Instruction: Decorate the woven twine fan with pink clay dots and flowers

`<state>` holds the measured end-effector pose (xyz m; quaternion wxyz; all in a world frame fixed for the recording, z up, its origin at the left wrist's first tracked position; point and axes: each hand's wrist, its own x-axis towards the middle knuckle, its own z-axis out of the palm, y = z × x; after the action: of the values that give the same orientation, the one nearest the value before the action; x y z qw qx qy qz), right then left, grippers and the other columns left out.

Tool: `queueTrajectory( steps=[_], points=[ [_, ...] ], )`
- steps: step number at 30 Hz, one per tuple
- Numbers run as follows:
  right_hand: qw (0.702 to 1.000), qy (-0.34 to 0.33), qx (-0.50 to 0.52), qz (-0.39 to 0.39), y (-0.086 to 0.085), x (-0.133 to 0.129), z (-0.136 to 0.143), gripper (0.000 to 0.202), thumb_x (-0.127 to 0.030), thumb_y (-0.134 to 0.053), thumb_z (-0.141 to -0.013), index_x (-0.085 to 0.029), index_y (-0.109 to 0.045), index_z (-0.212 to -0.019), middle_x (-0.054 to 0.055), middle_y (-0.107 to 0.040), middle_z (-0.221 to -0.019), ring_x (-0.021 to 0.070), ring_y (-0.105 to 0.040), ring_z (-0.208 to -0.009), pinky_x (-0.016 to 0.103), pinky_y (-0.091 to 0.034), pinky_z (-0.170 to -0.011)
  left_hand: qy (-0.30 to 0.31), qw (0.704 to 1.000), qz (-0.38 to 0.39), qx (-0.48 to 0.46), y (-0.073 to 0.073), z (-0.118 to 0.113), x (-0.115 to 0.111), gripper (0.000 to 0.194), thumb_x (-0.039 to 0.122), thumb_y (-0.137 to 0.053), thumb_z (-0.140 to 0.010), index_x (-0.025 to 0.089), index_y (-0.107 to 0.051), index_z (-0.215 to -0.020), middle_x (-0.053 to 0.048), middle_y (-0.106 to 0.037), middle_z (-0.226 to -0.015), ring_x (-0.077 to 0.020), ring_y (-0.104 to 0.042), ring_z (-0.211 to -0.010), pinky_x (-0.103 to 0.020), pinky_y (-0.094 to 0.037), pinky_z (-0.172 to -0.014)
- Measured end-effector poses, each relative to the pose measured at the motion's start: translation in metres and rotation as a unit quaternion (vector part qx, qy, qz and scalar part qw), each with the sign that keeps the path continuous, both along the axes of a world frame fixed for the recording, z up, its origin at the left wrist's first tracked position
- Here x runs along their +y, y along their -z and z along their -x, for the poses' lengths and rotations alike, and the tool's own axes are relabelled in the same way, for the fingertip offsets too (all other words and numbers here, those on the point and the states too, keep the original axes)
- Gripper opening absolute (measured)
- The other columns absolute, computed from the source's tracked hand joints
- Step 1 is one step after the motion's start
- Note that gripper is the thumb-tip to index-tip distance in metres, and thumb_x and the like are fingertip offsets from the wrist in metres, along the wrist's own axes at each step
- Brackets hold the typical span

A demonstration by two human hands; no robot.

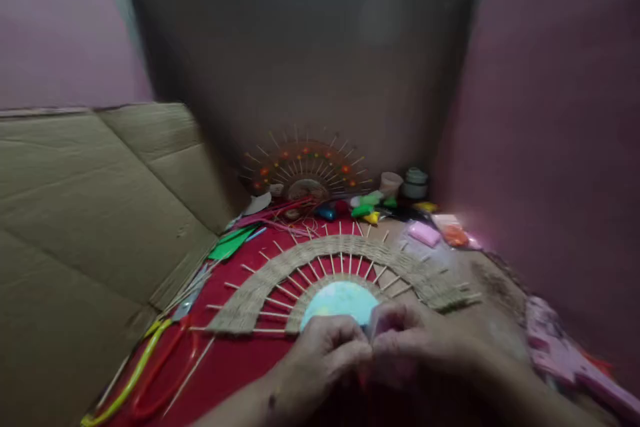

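Observation:
My left hand [327,350] and my right hand [413,337] meet at the near edge of a woven half-round fan [295,265]. Both are closed, fingertips pinched close together. Something small seems to be between them, with a blurred reddish patch just below, but I cannot make out what it is. The fan has thin sticks radiating through two bands of woven cord. At its centre sits a pale blue half disc [343,299], its lower edge partly covered by my fingers. A red cloth [225,373] lies under the fan's left part.
Scissors [184,310] with yellow and red handles lie at left, beside a cardboard sheet [90,227]. A pink glue gun [560,353] is at right. Behind are green sheets [233,242], a pink packet [424,233], a cup [391,184], a jar [415,183] and a second, decorated fan [306,163].

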<state>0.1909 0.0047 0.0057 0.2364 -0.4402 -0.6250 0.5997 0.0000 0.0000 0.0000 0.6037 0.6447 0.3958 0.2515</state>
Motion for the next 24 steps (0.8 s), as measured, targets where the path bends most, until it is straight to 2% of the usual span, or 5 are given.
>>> queueTrajectory(
  steps=[4, 8, 12, 17, 24],
  points=[
    [0.999, -0.016, 0.02, 0.042, 0.003, 0.002, 0.0, 0.022, -0.032, -0.069, -0.068, -0.012, -0.062, -0.068, -0.003, -0.053, -0.054, 0.0074, -0.046, -0.05, 0.018, -0.034, -0.047, 0.014, 1.0, 0.018, -0.012, 0.004, 0.001, 0.004, 0.02, 0.03, -0.059, -0.075, 0.013, -0.056, -0.064, 0.001, -0.053, -0.061, -0.0105, -0.044, -0.058, -0.022, -0.035, -0.056],
    [0.997, -0.033, 0.05, 0.039, 0.005, 0.004, 0.001, 0.018, -0.029, -0.069, -0.068, -0.012, -0.065, -0.068, -0.003, -0.054, -0.054, 0.0069, -0.047, -0.049, 0.017, -0.034, -0.046, 0.026, 1.0, 0.011, -0.013, 0.004, 0.002, 0.004, 0.016, 0.025, -0.06, -0.073, 0.013, -0.059, -0.063, 0.0, -0.056, -0.061, -0.0108, -0.047, -0.059, -0.022, -0.036, -0.057],
    [0.997, -0.036, 0.062, 0.027, 0.007, 0.005, 0.0, 0.019, -0.03, -0.069, -0.07, -0.012, -0.066, -0.07, -0.002, -0.057, -0.056, 0.0068, -0.049, -0.049, 0.017, -0.036, -0.046, 0.02, 0.999, 0.031, -0.015, 0.004, 0.003, 0.003, 0.011, 0.018, -0.063, -0.069, 0.013, -0.058, -0.061, 0.003, -0.052, -0.055, -0.0081, -0.043, -0.053, -0.02, -0.032, -0.051],
    [0.997, -0.024, 0.07, 0.008, 0.01, 0.006, -0.001, 0.018, -0.029, -0.066, -0.074, -0.012, -0.066, -0.072, -0.001, -0.06, -0.057, 0.0068, -0.051, -0.047, 0.017, -0.038, -0.045, 0.018, 0.997, 0.061, -0.043, 0.01, 0.004, 0.005, 0.018, 0.018, -0.07, -0.064, 0.015, -0.052, -0.064, 0.006, -0.049, -0.055, -0.0064, -0.04, -0.051, -0.019, -0.031, -0.048],
    [0.997, -0.012, 0.07, 0.018, 0.009, 0.006, -0.001, 0.021, -0.032, -0.069, -0.073, -0.012, -0.066, -0.072, -0.001, -0.06, -0.054, 0.0054, -0.049, -0.042, 0.016, -0.036, -0.04, 0.027, 0.999, 0.04, -0.025, 0.01, 0.005, 0.005, 0.017, 0.028, -0.06, -0.077, 0.015, -0.052, -0.069, 0.004, -0.051, -0.057, -0.0071, -0.043, -0.049, -0.02, -0.031, -0.047]
  ],
)
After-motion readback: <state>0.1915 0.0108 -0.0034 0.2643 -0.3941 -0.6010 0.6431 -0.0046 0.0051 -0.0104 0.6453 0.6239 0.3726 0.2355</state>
